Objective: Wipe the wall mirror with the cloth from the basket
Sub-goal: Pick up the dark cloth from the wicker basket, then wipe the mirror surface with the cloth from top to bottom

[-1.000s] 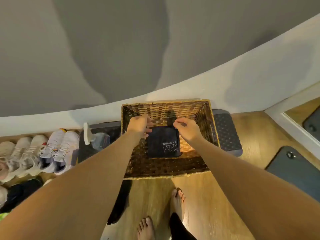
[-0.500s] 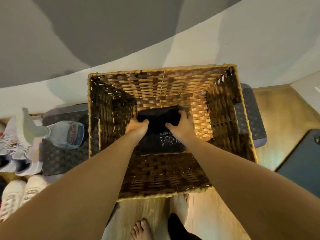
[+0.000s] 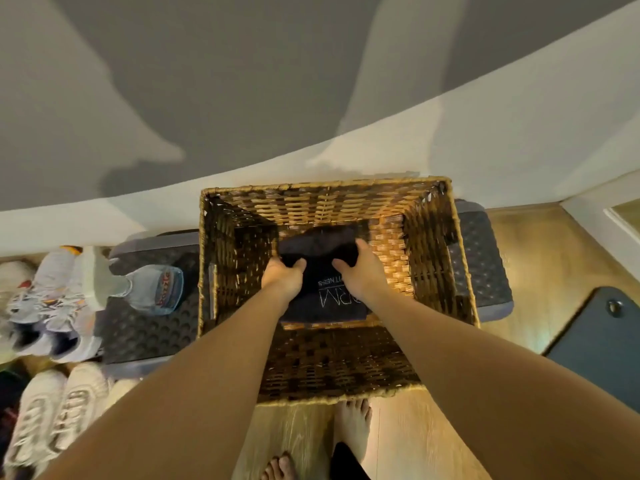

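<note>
The task had barely begun. The cloth [image 3: 323, 271] lay folded on the floor of the basket [image 3: 325, 188], the left hand [image 3: 282, 277] and right hand [image 3: 358, 270] both gripping its far end, fingers curled in. Lifting it out and wiping the mirror remained.

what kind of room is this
Probably a home entryway or hallway corner: pairs of sneakers line the wood floor by the wall, beside a wicker basket and a spray bottle.

A dark folded cloth [image 3: 325, 296] with white lettering lies flat on the bottom of a square woven wicker basket [image 3: 440, 271].
</note>
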